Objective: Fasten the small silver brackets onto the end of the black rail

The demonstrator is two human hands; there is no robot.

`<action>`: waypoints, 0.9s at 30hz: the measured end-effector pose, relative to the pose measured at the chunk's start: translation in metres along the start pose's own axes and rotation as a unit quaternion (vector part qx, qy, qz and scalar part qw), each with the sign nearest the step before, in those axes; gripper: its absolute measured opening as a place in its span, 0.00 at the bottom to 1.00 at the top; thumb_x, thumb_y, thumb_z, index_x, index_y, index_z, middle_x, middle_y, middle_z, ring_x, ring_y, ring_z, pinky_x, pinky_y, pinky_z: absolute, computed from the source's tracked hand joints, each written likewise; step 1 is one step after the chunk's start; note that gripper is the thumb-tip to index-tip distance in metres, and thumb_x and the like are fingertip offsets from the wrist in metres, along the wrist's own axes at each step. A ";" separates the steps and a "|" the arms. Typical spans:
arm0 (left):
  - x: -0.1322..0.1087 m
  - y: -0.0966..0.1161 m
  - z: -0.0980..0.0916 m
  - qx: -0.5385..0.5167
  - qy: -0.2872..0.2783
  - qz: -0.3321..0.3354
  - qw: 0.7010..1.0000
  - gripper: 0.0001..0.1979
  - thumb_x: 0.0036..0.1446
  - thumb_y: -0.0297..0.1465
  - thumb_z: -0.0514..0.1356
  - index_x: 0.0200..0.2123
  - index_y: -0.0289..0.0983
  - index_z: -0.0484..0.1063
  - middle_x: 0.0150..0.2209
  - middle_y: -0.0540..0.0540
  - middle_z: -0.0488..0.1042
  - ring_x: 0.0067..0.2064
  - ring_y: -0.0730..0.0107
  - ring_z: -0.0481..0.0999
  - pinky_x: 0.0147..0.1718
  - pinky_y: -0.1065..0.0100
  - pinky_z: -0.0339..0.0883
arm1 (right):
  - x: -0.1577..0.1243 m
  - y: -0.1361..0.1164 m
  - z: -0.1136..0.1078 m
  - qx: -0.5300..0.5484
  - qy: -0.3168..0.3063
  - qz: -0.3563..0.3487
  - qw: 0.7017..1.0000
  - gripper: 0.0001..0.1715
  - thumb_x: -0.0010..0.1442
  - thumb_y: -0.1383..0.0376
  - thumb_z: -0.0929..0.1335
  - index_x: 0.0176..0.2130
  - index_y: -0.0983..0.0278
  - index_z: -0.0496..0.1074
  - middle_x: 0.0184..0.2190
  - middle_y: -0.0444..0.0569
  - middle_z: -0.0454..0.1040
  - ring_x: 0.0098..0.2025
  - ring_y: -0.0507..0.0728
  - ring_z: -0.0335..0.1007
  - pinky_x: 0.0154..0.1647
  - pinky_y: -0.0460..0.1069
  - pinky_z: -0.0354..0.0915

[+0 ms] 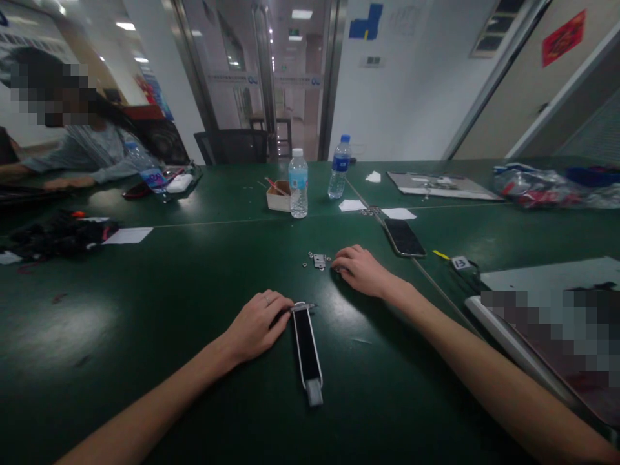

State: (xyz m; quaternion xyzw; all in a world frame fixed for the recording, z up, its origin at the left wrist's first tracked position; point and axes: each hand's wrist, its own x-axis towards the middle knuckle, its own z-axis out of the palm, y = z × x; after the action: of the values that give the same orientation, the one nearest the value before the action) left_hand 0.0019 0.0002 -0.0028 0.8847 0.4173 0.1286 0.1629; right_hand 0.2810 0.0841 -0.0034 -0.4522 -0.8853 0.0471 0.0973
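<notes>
Silver, one rod (307,307) tops one strap (307,349), left hand (261,321) pinching; right hand (361,270)'s hold unclear.

Left hand (259,324) was bare but for ring (267,300): thin, silvery band, worn around one finger (272,297); finer detail was too small to tell. Left forearm (186,373) was bare as far as view reached, slender, narrowing toward hand. Right hand (359,267) was bare on every visible finger, slim in shape. Right forearm (448,336) was likewise bare, smooth in outline, tapering toward hand.
</notes>
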 end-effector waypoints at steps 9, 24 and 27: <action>-0.001 -0.002 0.002 -0.014 -0.003 0.001 1.000 0.12 0.64 0.28 0.50 0.48 0.36 0.68 0.44 0.44 0.71 0.43 0.63 0.69 0.41 0.62 0.66 | -0.003 -0.003 -0.011 -0.039 -0.063 0.048 0.996 0.10 0.60 0.66 0.63 0.37 0.65 0.72 0.39 0.58 0.70 0.42 0.64 0.62 0.40 0.56 0.60; -0.001 0.000 0.000 -0.002 -0.005 -0.006 1.000 0.11 0.64 0.28 0.50 0.47 0.36 0.68 0.44 0.44 0.71 0.43 0.63 0.70 0.41 0.62 0.66 | -0.006 -0.048 -0.031 0.187 -0.117 -0.003 0.975 0.05 0.57 0.69 0.66 0.35 0.66 0.72 0.32 0.48 0.74 0.32 0.52 0.68 0.33 0.48 0.62; 0.000 0.002 -0.002 0.006 -0.002 -0.004 1.000 0.11 0.63 0.27 0.50 0.46 0.35 0.68 0.43 0.43 0.72 0.42 0.63 0.70 0.41 0.62 0.66 | -0.007 -0.063 -0.028 0.215 -0.135 -0.027 0.967 0.05 0.56 0.69 0.66 0.35 0.66 0.72 0.31 0.47 0.74 0.30 0.51 0.67 0.32 0.47 0.62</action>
State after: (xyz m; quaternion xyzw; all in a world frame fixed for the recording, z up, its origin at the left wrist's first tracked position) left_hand 0.0028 -0.0009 0.0001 0.8843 0.4214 0.1234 0.1591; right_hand 0.2409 0.0408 0.0335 -0.3864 -0.8711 0.2942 0.0732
